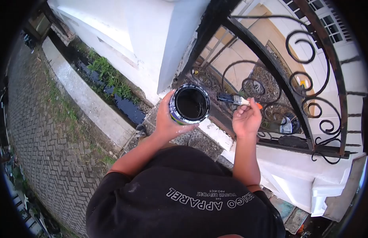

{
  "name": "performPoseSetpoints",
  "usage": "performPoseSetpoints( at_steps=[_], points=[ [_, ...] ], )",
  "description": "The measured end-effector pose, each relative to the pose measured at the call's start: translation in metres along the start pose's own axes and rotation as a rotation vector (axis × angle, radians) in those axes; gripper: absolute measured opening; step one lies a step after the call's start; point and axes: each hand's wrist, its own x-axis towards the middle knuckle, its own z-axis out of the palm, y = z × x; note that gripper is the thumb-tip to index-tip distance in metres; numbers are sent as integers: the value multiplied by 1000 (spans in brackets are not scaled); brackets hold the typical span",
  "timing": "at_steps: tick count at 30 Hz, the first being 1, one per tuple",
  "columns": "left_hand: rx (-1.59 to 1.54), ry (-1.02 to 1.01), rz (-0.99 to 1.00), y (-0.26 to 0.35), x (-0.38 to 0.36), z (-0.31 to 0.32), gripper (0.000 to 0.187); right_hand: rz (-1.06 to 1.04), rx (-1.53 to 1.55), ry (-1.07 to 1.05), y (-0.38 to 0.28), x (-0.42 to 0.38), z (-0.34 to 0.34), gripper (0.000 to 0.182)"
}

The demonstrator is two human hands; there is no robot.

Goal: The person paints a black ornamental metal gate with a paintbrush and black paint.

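My left hand [166, 123] is wrapped round a paint can [176, 113], held up in front of my chest. Dark paint shows inside the can, and its rim is smeared with black and white. In my right hand [247, 119] is a paintbrush [234, 99], pinched by its orange-ended handle. The bristles are coated black and point left toward the can, apart from its rim. Just beyond the brush stands a black wrought-iron gate [267, 51] with curled scrolls. Rusty brown patches show on parts of its frame.
A white wall [132, 39] rises ahead on the left. Below it runs a ditch with dark water [126, 109] and green plants [104, 73], bordered by a concrete kerb [83, 95]. Brick paving [49, 131] spreads over the left. A low white wall [287, 164] lies under the gate.
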Motion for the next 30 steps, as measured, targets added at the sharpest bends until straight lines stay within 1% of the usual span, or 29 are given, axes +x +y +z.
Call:
performPoseSetpoints(
  at_steps=[1, 2, 3, 4, 5, 6, 7, 8, 9, 10, 11, 13, 14, 15, 16, 17, 19, 20, 23, 24, 25, 27, 28, 30],
  points=[
    [-13, 1, 2, -4, 6, -6, 114, 68, 78, 22, 5, 5, 6, 16],
    [16, -34, 8, -9, 9, -14, 117, 87, 133, -26, 11, 13, 6, 19],
    [45, -68, 12, -13, 14, -20, 119, 84, 120, -21, 15, 20, 14, 19],
    [-46, -95, 29, -23, 20, -26, 119, 0, 73, -11, 22, 30, 26, 21],
    [-57, -88, 26, -31, 25, -33, 119, -83, 26, -5, 30, 41, 38, 24],
    [-29, -73, 62, -35, 28, -40, 119, -204, -64, -85, 36, 52, 49, 24],
    [-2, -59, 96, -39, 29, -46, 119, -204, -80, -86, 43, 67, 59, 24],
    [59, -72, 53, -45, 26, -55, 119, -435, -408, -135, 51, 84, 68, 21],
    [45, -68, 46, -53, 24, -57, 119, -664, -738, -185, 60, 99, 75, 19],
    [2, -6, 29, -61, 22, -56, 116, -724, -862, -235, 68, 112, 80, 16],
    [-43, 57, 11, -68, 19, -60, 113, -831, -1071, -271, 76, 125, 84, 15],
    [-23, 65, -19, -76, 15, -73, 115, -1270, -1434, -469, 84, 146, 108, 15],
    [-56, 93, -16, -79, 12, -76, 117, -1262, -1449, -484, 89, 159, 112, 15],
    [-89, 123, -12, -82, 9, -79, 118, -1288, -1560, -532, 92, 171, 115, 15],
    [-131, 128, -66, -83, 4, -83, 120, -1313, -1672, -582, 93, 180, 118, 16],
    [-142, 140, -75, -84, 1, -84, 120, -1309, -1685, -598, 90, 186, 121, 16],
    [-134, 180, -93, -86, -4, -89, 119, -1417, -1861, -552, 79, 191, 132, 12],
    [-80, 192, -78, -87, -6, -91, 118, -1472, -1870, -538, 71, 188, 136, 11],
    [-170, 228, -104, -92, -12, -89, 119, -1451, -1865, -600, 61, 160, 144, 10],
    [-128, 210, -108, -94, -14, -89, 118, -1483, -1878, -681, 65, 156, 140, 10],
    [-135, 213, -109, -95, -16, -89, 118, -1484, -1885, -686, 73, 158, 138, 10],
    [-181, 216, -131, -99, -17, -88, 117, -1456, -1863, -773, 92, 172, 130, 11],
    [-142, 208, -134, -100, -18, -91, 118, -1428, -1909, -765, 96, 179, 129, 11],
    [-134, 208, -123, -102, -18, -92, 118, -1447, -1960, -736, 93, 191, 132, 11]
  ],
)
